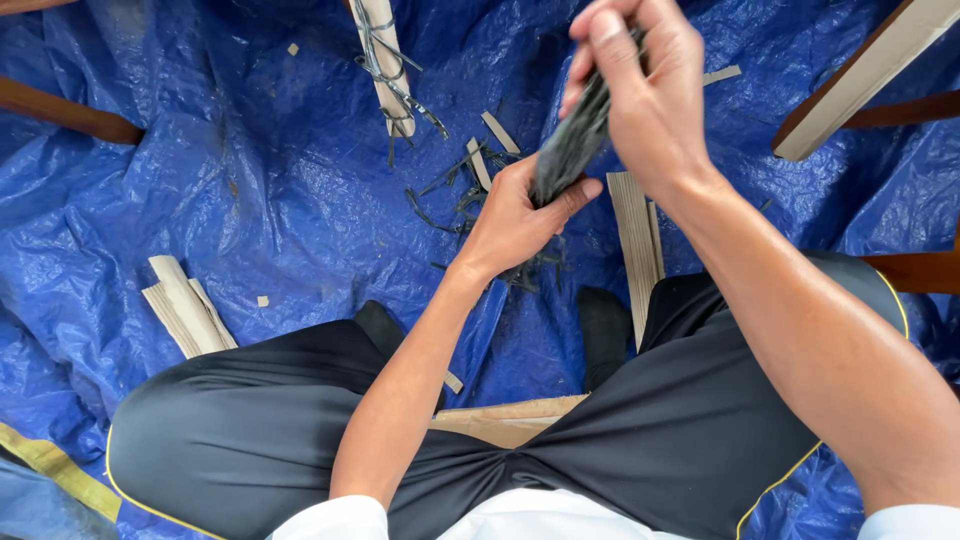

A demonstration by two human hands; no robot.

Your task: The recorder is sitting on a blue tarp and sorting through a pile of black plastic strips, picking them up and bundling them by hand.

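The person wore black shorts point(250, 430) with thin yellow piping along the hems — glossy, loose-cut — and a white short-sleeved shirt point(520, 520) at the frame's bottom edge; forearms bare, dark socks point(605, 330) on both feet.

Bare tarp point(250, 150) lies open across the upper left and left middle of the frame. At upper centre a wire-wrapped stick point(385, 60) and dark scraps point(450, 190) clutter the ground. Flat strips point(185, 310) block the lower left, more strips point(635, 240) sit right of centre. A wooden bar point(870, 70), perhaps furniture, closes the upper right.
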